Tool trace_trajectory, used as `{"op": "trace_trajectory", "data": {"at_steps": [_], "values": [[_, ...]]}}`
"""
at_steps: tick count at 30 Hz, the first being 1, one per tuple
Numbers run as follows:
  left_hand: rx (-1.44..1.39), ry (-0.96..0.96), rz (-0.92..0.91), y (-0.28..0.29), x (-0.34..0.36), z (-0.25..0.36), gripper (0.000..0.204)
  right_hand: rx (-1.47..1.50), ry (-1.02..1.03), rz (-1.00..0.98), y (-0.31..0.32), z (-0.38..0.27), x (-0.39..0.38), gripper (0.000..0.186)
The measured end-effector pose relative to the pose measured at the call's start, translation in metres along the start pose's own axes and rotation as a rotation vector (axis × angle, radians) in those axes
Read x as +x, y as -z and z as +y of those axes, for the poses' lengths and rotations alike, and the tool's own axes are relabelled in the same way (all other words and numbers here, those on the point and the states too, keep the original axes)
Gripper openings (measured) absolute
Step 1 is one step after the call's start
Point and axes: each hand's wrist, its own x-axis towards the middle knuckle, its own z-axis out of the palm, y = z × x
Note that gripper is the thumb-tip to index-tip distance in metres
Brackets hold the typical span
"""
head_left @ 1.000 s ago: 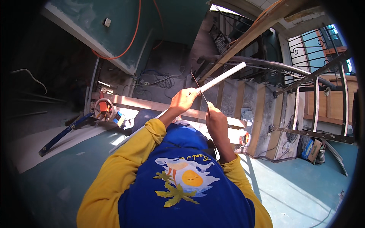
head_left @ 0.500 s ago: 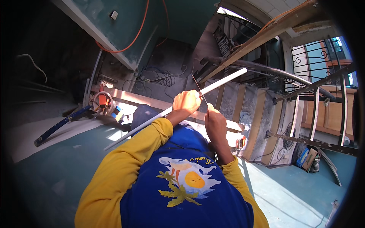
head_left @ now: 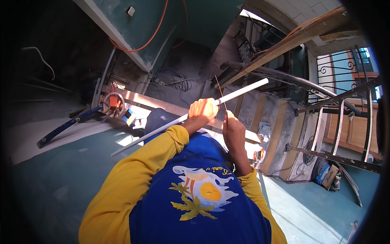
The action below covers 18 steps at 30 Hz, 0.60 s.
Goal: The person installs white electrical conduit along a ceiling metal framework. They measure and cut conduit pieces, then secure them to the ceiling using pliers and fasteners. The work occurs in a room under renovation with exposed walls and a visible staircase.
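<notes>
Our pipe (head_left: 245, 89) is long, thin, straight and white, bright at its far right end and greyer at its near left end, and it slants in front of our blue shirt (head_left: 162, 227). We wrap the fingers of our left hand (head_left: 203, 110) round it, and with our right hand (head_left: 234, 131) we grip a thin blade (head_left: 220, 89) that crosses the pipe just right of the left hand.

white tube (head_left: 243, 90) partly hidden by left hand (head_left: 202, 112), blade (head_left: 219, 88) perhaps partly covered
</notes>
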Motion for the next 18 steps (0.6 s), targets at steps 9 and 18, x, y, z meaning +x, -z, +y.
{"op": "trace_trajectory", "data": {"at_steps": [9,18], "values": [[-0.067,-0.048,0.008,-0.009,-0.009,-0.01,0.026,-0.053,0.049,-0.036,-0.012,-0.008,-0.003,0.019],[-0.074,-0.069,0.051,-0.011,-0.017,-0.013,0.026,-0.051,0.072,0.034,-0.014,-0.009,-0.005,0.01]]}}
